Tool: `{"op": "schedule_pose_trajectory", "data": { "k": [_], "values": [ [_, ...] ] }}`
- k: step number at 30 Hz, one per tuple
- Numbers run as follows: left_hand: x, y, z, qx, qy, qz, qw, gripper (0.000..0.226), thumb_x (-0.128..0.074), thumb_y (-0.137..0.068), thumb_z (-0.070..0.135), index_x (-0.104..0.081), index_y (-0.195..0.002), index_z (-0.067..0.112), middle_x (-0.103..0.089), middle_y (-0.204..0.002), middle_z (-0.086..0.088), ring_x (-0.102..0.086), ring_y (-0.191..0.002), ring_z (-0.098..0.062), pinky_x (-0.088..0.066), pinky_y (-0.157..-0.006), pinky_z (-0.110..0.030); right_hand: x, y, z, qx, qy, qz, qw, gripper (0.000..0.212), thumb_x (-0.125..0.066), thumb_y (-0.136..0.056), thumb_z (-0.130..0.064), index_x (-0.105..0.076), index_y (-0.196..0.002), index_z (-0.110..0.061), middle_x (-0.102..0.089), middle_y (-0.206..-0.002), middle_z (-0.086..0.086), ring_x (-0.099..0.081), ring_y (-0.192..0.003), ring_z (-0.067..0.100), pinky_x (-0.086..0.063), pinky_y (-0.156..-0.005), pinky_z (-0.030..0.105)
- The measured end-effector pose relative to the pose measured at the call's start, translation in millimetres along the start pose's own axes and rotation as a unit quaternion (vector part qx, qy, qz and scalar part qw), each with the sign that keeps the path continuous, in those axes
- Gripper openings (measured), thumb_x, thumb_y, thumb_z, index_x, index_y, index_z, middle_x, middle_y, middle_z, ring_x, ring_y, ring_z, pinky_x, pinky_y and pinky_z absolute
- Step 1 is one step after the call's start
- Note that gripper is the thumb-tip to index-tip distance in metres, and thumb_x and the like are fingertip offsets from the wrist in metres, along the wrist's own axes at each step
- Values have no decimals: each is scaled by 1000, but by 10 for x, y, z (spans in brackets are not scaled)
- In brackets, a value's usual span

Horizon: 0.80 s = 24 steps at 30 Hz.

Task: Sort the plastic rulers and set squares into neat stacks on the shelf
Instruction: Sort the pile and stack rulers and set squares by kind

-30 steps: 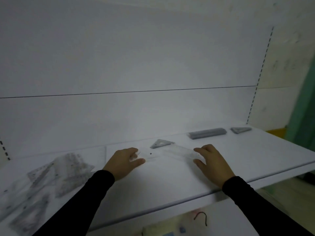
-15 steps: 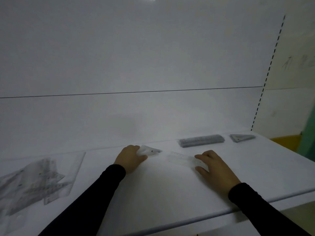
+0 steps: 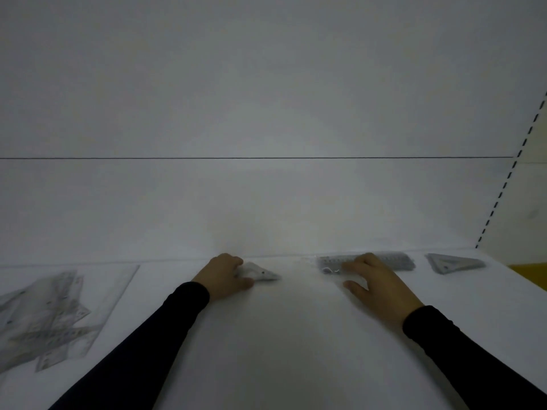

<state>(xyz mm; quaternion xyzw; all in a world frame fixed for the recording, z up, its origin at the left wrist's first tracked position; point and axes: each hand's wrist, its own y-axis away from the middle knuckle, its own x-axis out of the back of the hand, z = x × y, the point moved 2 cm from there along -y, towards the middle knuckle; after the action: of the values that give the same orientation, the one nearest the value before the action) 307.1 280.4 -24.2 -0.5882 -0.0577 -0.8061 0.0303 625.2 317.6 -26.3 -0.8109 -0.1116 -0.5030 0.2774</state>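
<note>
1. Rulers and set squares are lying in a loose heap point(image 3: 44, 318) at the left end of the white shelf point(image 3: 281, 335), overlapping at odd angles.
2. Along the back edge on the right, a ruler stack point(image 3: 393, 261) is sitting flat, and a set square stack point(image 3: 453, 262) is lying just beside it, nearer the right end.
3. Left hand point(image 3: 222, 278) is resting near the back of the shelf, its fingers point(image 3: 236, 263) curling over one clear set square point(image 3: 262, 273), with the thumb below it; the piece's pointed tip is sticking out to the right of the hand.
4. Right hand point(image 3: 376, 284) is reaching over the left part of the ruler stack, its fingers point(image 3: 353, 265) lying close together on top of a clear ruler point(image 3: 328, 265) there, thumb apart toward the shelf front. Whether that ruler is fully down on the stack is hard to tell through the blur.
5. Both arms are wearing black sleeves point(image 3: 142, 350), stretching in from the bottom corners.
6. The two hands are staying well apart, with bare shelf between them.
</note>
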Motion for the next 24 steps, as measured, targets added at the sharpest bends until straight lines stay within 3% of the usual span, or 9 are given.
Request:
{"op": "schedule_pose_trajectory", "data": {
  "k": [3, 8, 11, 13, 16, 21, 24],
  "values": [
    [28, 28, 100, 22, 3, -9, 1000, 72, -63, -81, 51, -39, -140, 17, -41, -143, -7, -41, -130, -22, -33, -104, -29, 78, -118, 198, 32, 1, -4, 999, 35, -65, -86, -20, -62, -120, -10, -54, -107, 5, -58, -98, 22, -35, -86, 17],
    [1, 253, 396, 23, 41, 79, 996, 75, -53, -62, 58, -60, -119, 10, -59, -124, -9, -54, -115, -23, -39, -90, -24, 234, -341, 649, 59, 4, -33, 998, 38, -60, -90, -23, -56, -126, -10, -52, -118, 7, -54, -106, 22, -28, -86, 11],
    [-143, 422, 677, 19, 52, 139, 989, 60, -55, -71, 51, -63, -117, 12, -61, -122, -8, -55, -116, -23, -34, -90, -20, 296, -454, 884, 89, -9, -70, 994, 38, -60, -90, -25, -57, -125, -10, -53, -117, 8, -54, -106, 23, -32, -88, 16],
    [-270, 455, 801, 4, 54, 179, 982, 64, -47, -69, 61, -67, -112, 18, -63, -119, -2, -56, -115, -20, -31, -94, -14, 294, -544, 1020, 117, -10, -80, 990, 38, -59, -91, -27, -57, -124, -9, -54, -115, 10, -53, -106, 25, -33, -86, 19],
    [-503, 528, 970, 59, 63, 185, 979, 70, -41, -69, 70, -64, -117, 23, -61, -123, 5, -53, -118, -13, -36, -103, -22, 305, -653, 1094, 148, -10, -102, 984, 43, -53, -89, -39, -59, -120, -10, -55, -108, 10, -52, -101, 23, -30, -79, 18],
    [-759, 623, 1363, 89, -46, 164, 981, 82, -22, -72, 78, -60, -106, 14, -58, -111, -4, -51, -112, -23, -39, -96, -29, 297, -725, 1063, 188, -61, -122, 973, 31, -60, -91, -22, -61, -116, -4, -57, -104, 15, -52, -98, 26, -32, -76, 20],
    [-796, 651, 1448, 108, -77, 174, 976, 88, -15, -71, 82, -55, -111, 14, -55, -119, -6, -47, -117, -23, -34, -98, -29, 265, -744, 1043, 178, -68, -140, 972, 33, -58, -92, -22, -62, -103, 9, -59, -96, 25, -56, -89, 32, -41, -75, 32]
  ]
}}
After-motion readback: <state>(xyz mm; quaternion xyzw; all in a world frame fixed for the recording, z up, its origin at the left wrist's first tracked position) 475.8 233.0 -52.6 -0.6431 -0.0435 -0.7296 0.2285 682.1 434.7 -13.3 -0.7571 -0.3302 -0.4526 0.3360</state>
